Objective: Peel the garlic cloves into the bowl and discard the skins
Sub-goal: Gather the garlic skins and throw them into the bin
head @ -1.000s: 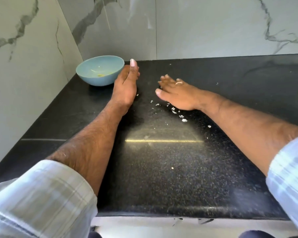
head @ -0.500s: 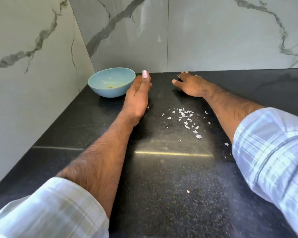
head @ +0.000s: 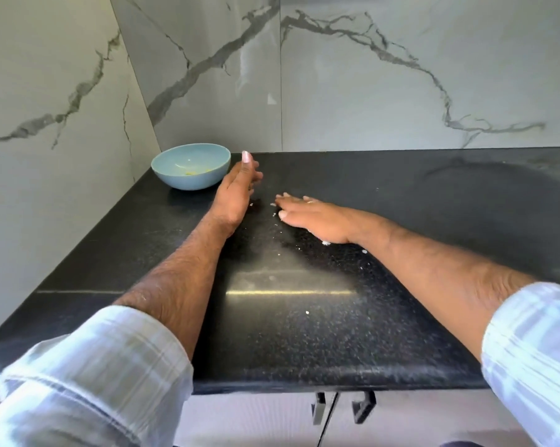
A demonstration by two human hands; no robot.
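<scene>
Blue bowl (head: 188,182) at 11 o'clock on the worktop, in the corner where the two walls meet; it stands upright and a few small yellowish pieces (head: 191,172) lie on its floor, too small to identify. Garlic skins (head: 326,242): pale flakes scattered at about 12 o'clock from the worktop's centre, some between the two hands, some against the heel of the right hand, and a lone flake (head: 307,312) nearer the front edge.

Left hand (head: 236,191): set on its edge just to the 3 o'clock side of the bowl, thumb uppermost, fingers straight and together, holding nothing; whether it touches the bowl cannot be told. Right hand (head: 314,217): palm down and flat on the worktop, fingers extended toward 9 o'clock, lying over some of the flakes and gripping nothing. Both forearms are bare, with pale checked sleeves (head: 94,366) rolled up near the viewer.

Worktop (head: 304,343): black speckled stone, polished, with a bright band of reflected light across its middle. Walls (head: 368,91): large white marble-look panels with grey veining at 9 and 12 o'clock. Below the front edge at 6 o'clock, two dark cabinet handles (head: 364,410) on pale doors
</scene>
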